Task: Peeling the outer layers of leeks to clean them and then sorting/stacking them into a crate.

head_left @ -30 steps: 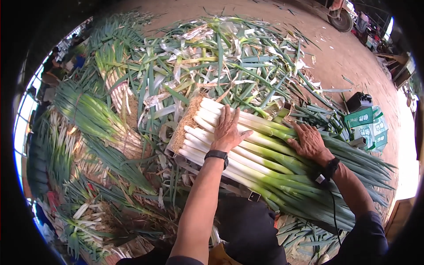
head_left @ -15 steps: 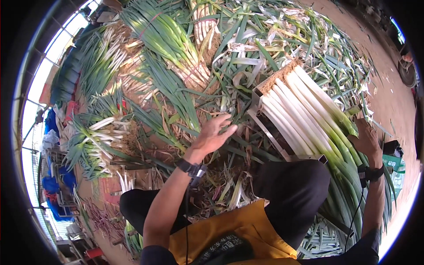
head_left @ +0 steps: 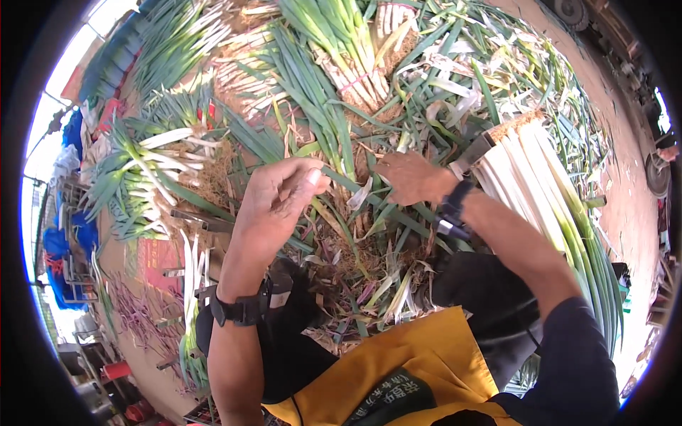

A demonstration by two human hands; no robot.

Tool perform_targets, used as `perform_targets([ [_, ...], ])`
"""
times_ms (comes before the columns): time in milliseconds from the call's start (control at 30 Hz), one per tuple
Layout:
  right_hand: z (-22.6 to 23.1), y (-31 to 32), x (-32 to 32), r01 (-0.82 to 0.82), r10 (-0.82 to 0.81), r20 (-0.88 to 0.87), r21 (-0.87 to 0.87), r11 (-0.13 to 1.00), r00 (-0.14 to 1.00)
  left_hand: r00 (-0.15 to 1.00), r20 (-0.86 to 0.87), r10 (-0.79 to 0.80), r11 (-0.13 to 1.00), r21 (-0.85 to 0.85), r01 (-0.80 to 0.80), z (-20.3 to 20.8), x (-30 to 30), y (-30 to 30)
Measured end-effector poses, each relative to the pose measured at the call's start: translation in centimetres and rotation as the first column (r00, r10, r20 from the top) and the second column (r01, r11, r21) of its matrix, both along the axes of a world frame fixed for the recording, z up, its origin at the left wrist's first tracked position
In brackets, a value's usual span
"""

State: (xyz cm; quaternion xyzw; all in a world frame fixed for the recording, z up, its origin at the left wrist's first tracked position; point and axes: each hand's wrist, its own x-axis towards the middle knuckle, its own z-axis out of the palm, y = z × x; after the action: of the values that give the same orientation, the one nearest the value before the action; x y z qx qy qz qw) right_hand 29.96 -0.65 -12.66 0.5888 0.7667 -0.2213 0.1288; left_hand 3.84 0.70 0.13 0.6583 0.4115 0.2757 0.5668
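Observation:
My left hand (head_left: 284, 192) is raised left of centre, fingers curled and thumb bent against them. Whatever is in that pinch, if anything, is too small to make out. My right hand (head_left: 412, 179) reaches across to the middle with its back up and fingers bent in. Its fingertips are partly hidden, and I cannot tell what they hold. Green onion leaves (head_left: 334, 142) lie behind and below both hands. Beside my right forearm, a row of thick trimmed green onions (head_left: 522, 174) lies in a metal rack (head_left: 477, 150), white stems and roots pointing away.
Tied green onion bundles (head_left: 355, 60) lie ahead. A loose pile of green onions (head_left: 153, 177) is at the left. Stripped leaves (head_left: 490, 42) cover the ground at the far right. Scraps (head_left: 369, 277) lie between my knees. A wheel (head_left: 657, 174) stands at the right edge.
My right hand has left the green onions in the rack and crossed to the middle, near my left hand. My left hand has moved left and its fingers have closed. The view has shifted.

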Motion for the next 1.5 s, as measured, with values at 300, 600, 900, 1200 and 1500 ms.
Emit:
perform_targets([
  [300, -23.8, -12.5, -6.1, 0.271, -0.269, 0.063, -0.027, 0.962, 0.961, 0.978, 0.023, 0.206, 0.952, 0.225, -0.206, 0.3, -5.8, 0.0],
  [600, -21.6, -10.2, -6.8, 0.122, -0.176, -0.048, -0.545, 0.829, 0.983, 0.973, 0.005, 0.230, 0.918, 0.332, -0.218, -0.5, -6.9, -1.3],
  [900, -22.6, -4.3, -14.1, 0.573, -0.617, -0.386, -0.235, 0.785, 0.686, 0.976, -0.077, 0.206, 0.931, 0.322, -0.171, -0.1, -8.3, -0.9],
  [1200, -24.5, -8.2, -15.9, 0.459, -0.563, -0.391, -0.331, 0.824, 0.728, 0.972, 0.032, 0.233, 0.913, 0.336, -0.230, 0.6, -8.3, 0.0],
  [1500, -13.8, -6.9, -14.4, 0.645, -0.726, -0.615, -0.425, 0.635, 0.309, 0.976, -0.106, 0.191, 0.980, 0.082, -0.183, 3.4, -7.5, 0.1],
])
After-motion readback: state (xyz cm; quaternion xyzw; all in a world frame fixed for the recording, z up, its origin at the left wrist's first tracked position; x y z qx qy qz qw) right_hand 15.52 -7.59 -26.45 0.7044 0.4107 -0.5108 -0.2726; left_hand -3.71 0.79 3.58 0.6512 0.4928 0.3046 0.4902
